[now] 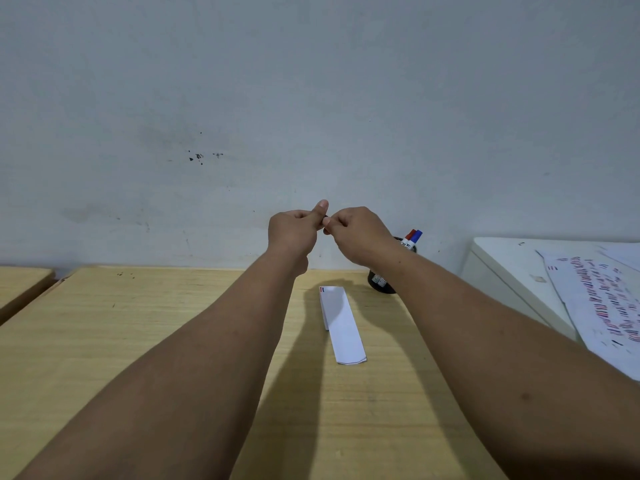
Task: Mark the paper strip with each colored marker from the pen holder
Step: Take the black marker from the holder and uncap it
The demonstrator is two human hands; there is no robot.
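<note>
Desk (173, 323) fills lower frame, grey wall above. Left hand (292, 232) and right hand (356, 233) raised at centre, both pinched on a small dark object (325, 218) between them, mostly hidden. Paper strip (341, 323) lies below the hands, small marks at its top corner. Pen holder (381, 280) right of centre, red and blue markers (414, 237) inside.

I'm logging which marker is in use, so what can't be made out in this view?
- Head view: the dark object pinched between the left hand and right hand is almost wholly covered by fingers; its colour is unclear.
- The pen holder is mostly behind the right forearm.
- The marks on the paper strip are too small.
</note>
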